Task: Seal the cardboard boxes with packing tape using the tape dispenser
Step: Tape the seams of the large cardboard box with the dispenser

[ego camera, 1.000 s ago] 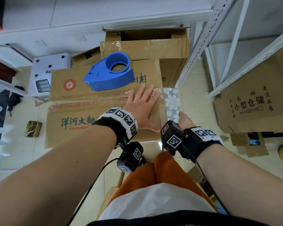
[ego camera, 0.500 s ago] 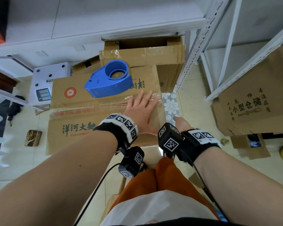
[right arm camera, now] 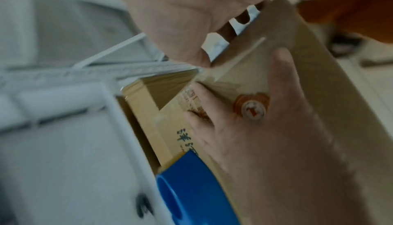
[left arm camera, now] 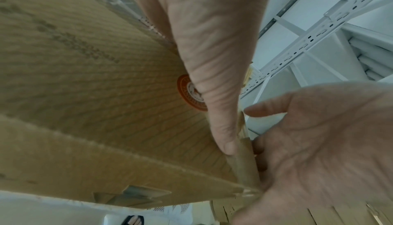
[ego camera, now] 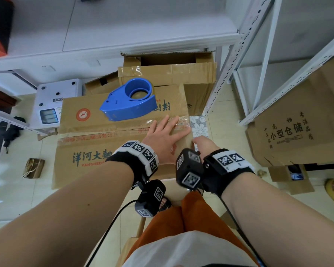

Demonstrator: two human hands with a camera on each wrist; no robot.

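A brown cardboard box [ego camera: 75, 170] with printed characters lies in front of me, its top flaps closed and a clear tape strip [ego camera: 178, 120] along the seam. The blue tape dispenser [ego camera: 129, 105] rests loose on the box's far half. My left hand [ego camera: 166, 135] lies flat on the top near the right edge, fingers spread. My right hand [ego camera: 202, 143] sits at the box's right end. In the left wrist view my right hand [left arm camera: 319, 144] presses its palm side against that end face beside the left thumb [left arm camera: 219, 127]. Neither hand holds anything.
More cardboard boxes [ego camera: 166, 74] stand behind, and a white scale [ego camera: 52, 105] sits at the back left. White metal shelving [ego camera: 220, 79] rises at the right with a large box [ego camera: 297, 128] under it. A small open box [ego camera: 289, 176] lies on the tiled floor.
Both hands stay in the same places on the box. Only the head view shifts slightly.
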